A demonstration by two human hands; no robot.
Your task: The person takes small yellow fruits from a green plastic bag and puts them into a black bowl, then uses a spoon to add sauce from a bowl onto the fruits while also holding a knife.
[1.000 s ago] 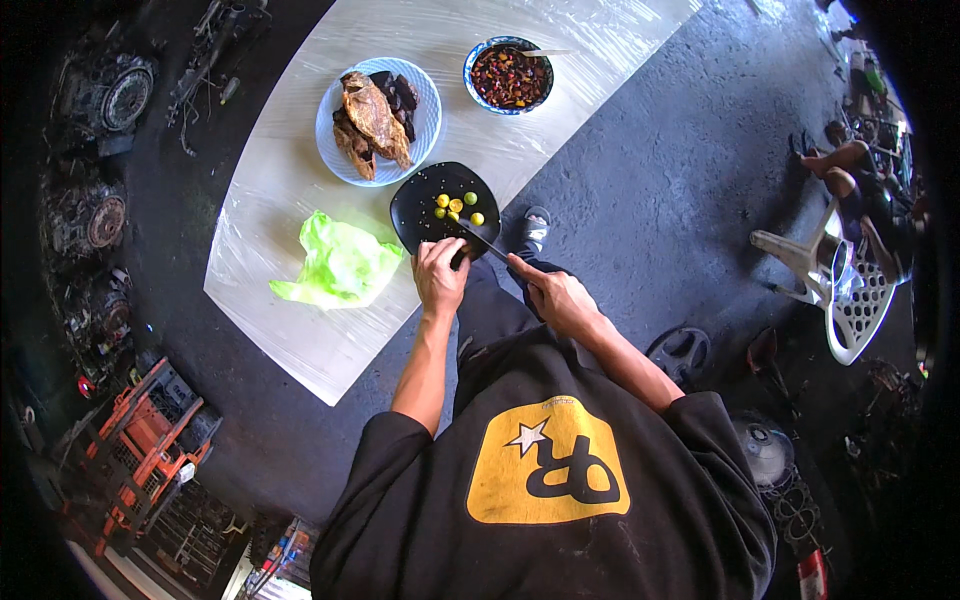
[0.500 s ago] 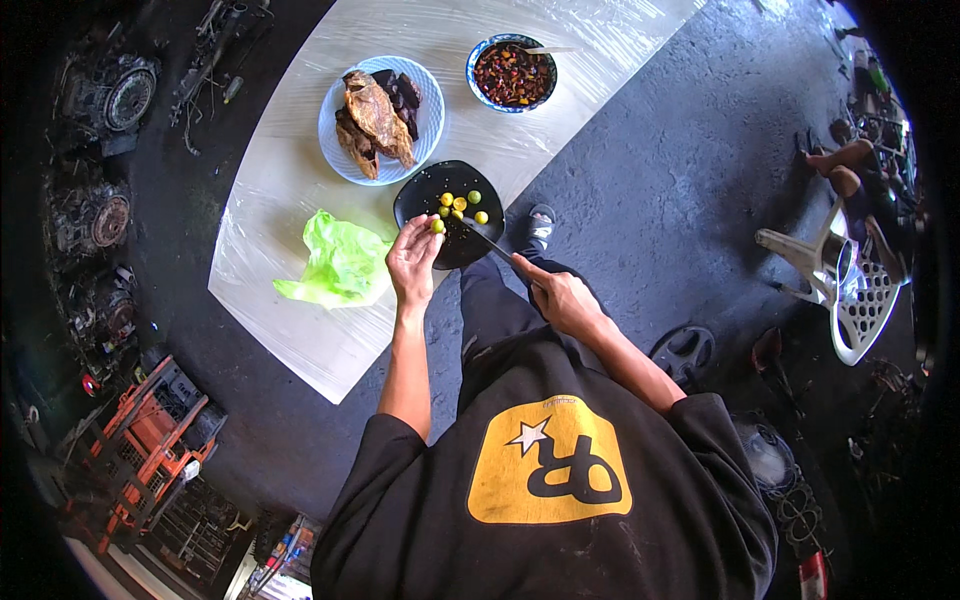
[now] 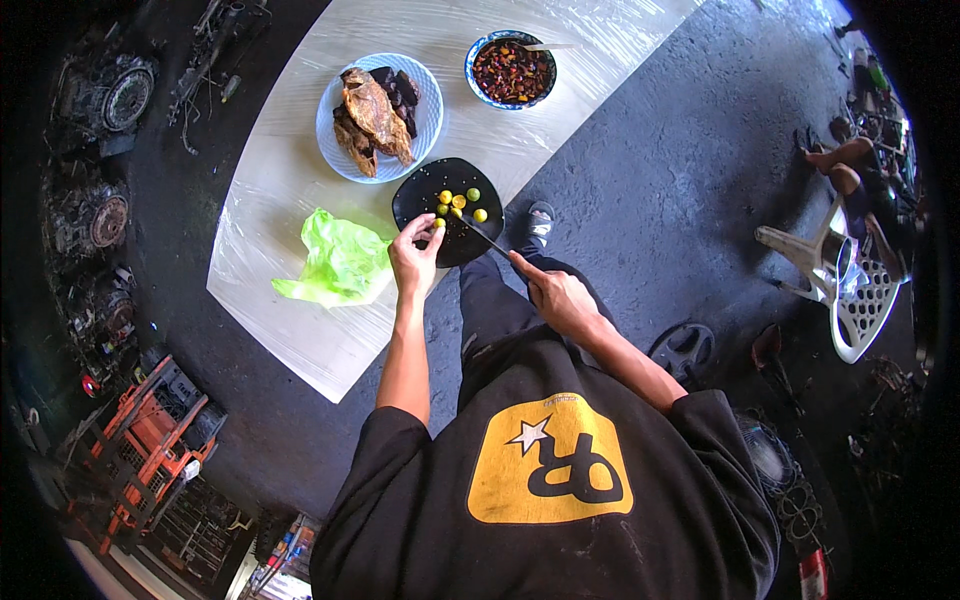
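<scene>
Between the fingertips and thumb of my left hand [image 3: 412, 262] is a small yellow-green calamansi [image 3: 439, 223], held over the near left part of a black plate [image 3: 415, 190]. My right hand [image 3: 563, 300] is closed on a knife [image 3: 486, 238], its index finger stretched along the top. The blade reaches over the plate, its tip by the loose fruit. Several other calamansi [image 3: 473, 194], green and yellow, lie on the plate; one shows a cut orange face. Pale specks, perhaps seeds, dot the plate.
Farther off on the plastic-covered table [image 3: 270, 240] are a blue-white plate [image 3: 332, 165] of fried fish [image 3: 378, 115] and a bowl of dark chopped sauce [image 3: 512, 75] with a spoon. A green plastic bag [image 3: 340, 262] lies left. Beyond stand a white chair [image 3: 850, 290] and engine parts [image 3: 125, 100].
The calamansi in my left fingers has turned slightly and shows more yellow. My right hand keeps its hold on the knife, nearly still.
</scene>
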